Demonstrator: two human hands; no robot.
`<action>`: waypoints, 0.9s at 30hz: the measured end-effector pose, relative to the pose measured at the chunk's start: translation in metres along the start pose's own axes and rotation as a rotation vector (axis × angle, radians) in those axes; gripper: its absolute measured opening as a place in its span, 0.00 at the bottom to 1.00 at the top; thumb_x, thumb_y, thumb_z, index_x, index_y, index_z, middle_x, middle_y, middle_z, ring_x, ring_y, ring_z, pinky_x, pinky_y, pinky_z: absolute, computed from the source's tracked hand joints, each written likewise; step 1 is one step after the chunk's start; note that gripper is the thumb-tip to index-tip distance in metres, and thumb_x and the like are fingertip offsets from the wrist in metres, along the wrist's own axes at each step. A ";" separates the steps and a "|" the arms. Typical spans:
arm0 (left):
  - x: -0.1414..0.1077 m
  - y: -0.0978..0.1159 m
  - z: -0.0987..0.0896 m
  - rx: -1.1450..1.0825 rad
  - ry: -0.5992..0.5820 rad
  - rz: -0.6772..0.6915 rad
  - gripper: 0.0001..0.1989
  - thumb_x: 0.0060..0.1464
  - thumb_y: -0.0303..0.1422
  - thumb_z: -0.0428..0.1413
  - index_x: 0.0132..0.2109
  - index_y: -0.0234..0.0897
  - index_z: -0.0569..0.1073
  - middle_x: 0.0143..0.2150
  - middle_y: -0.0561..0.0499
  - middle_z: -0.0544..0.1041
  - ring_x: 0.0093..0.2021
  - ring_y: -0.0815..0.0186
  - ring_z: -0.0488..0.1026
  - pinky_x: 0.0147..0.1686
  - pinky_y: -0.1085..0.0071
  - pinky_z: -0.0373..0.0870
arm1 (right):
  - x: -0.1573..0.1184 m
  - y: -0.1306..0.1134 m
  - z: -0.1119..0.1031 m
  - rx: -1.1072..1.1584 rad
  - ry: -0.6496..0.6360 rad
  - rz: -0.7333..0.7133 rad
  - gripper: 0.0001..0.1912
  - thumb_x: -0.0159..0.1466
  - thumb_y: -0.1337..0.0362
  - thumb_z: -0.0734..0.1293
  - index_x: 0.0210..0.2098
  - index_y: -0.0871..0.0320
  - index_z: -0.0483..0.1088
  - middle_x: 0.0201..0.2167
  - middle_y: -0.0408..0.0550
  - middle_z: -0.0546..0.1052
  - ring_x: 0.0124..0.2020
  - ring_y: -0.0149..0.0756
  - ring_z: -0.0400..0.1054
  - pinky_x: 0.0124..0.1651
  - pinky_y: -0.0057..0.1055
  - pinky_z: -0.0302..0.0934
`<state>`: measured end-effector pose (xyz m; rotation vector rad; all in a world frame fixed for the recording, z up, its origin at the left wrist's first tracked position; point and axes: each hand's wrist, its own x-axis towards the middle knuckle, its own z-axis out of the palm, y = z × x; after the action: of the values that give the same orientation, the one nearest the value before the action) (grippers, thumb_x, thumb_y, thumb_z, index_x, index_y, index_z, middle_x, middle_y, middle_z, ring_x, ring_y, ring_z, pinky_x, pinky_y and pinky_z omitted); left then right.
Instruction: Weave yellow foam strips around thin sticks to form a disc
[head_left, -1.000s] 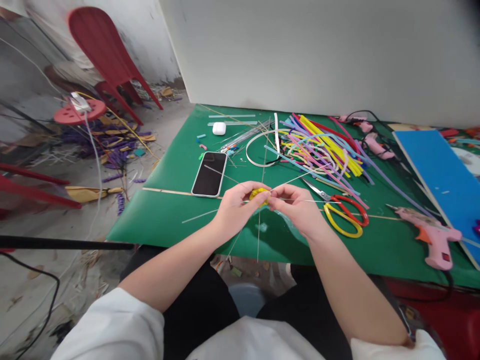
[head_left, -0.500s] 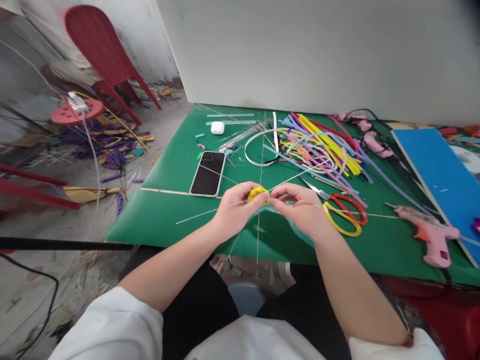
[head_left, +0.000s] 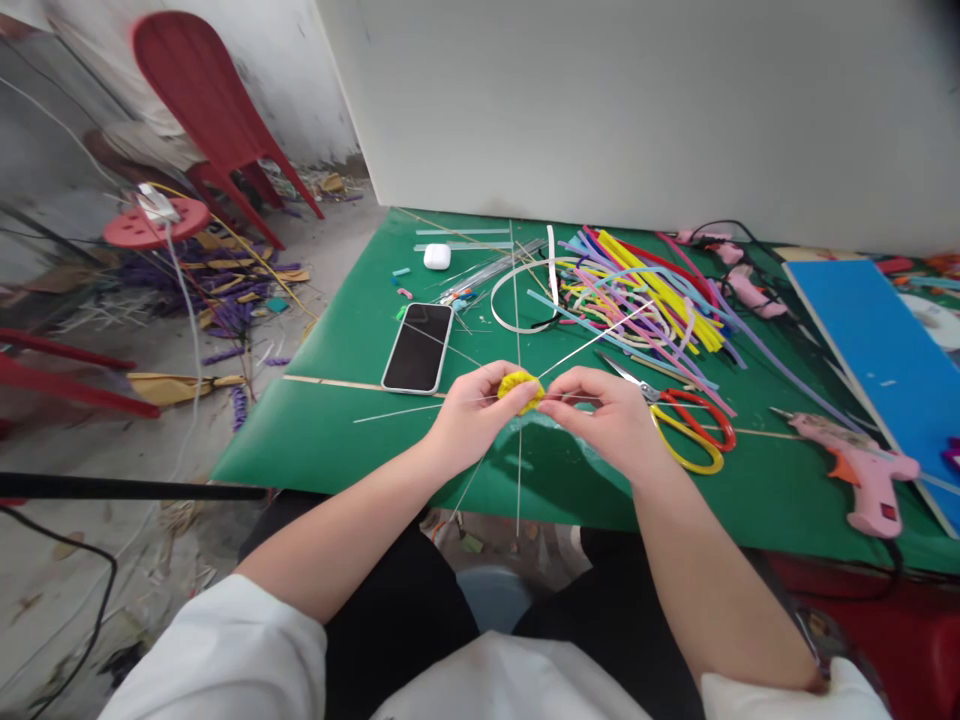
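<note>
The only view is taken from the person's head and is aimed forward and down; the left hand (head_left: 471, 418) and right hand (head_left: 609, 415) are seen from above, close up, over the green table (head_left: 322, 430)

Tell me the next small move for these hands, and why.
Probably turn the round yellow piece slightly: the left hand pinches it, the right hand has fingertips near its edge, and thin, straight, pale wires fan out around it.

We note a phone (head_left: 418, 348) lying flat, a white case (head_left: 437, 257) beyond it. Off left, we see a red chair (head_left: 191, 90) and a stool (head_left: 127, 233) bearing a white plug (head_left: 157, 205).
</note>
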<state>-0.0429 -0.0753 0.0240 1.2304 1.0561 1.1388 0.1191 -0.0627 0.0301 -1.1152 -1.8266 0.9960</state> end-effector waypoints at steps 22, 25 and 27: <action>-0.004 0.005 -0.004 0.190 0.078 0.125 0.09 0.49 0.35 0.56 0.28 0.33 0.70 0.24 0.54 0.70 0.24 0.74 0.65 0.24 0.77 0.62 | -0.002 0.006 0.012 0.349 -0.041 0.101 0.06 0.54 0.61 0.69 0.30 0.56 0.69 0.27 0.40 0.72 0.27 0.26 0.65 0.31 0.26 0.61; -0.005 0.004 -0.004 0.228 0.074 0.131 0.10 0.49 0.35 0.56 0.27 0.33 0.70 0.23 0.54 0.69 0.24 0.74 0.65 0.24 0.78 0.61 | -0.002 0.006 0.011 0.296 -0.050 0.059 0.06 0.55 0.62 0.69 0.30 0.56 0.69 0.29 0.40 0.72 0.28 0.27 0.66 0.32 0.26 0.61; -0.005 0.004 -0.005 0.246 0.064 0.124 0.11 0.49 0.36 0.56 0.26 0.33 0.69 0.22 0.55 0.69 0.23 0.74 0.63 0.23 0.78 0.60 | -0.001 0.006 0.007 0.226 -0.056 0.023 0.05 0.55 0.62 0.68 0.31 0.56 0.69 0.29 0.40 0.72 0.30 0.27 0.66 0.33 0.26 0.61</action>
<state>-0.0484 -0.0795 0.0273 1.4783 1.2090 1.1745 0.1151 -0.0638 0.0212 -0.9808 -1.6984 1.2244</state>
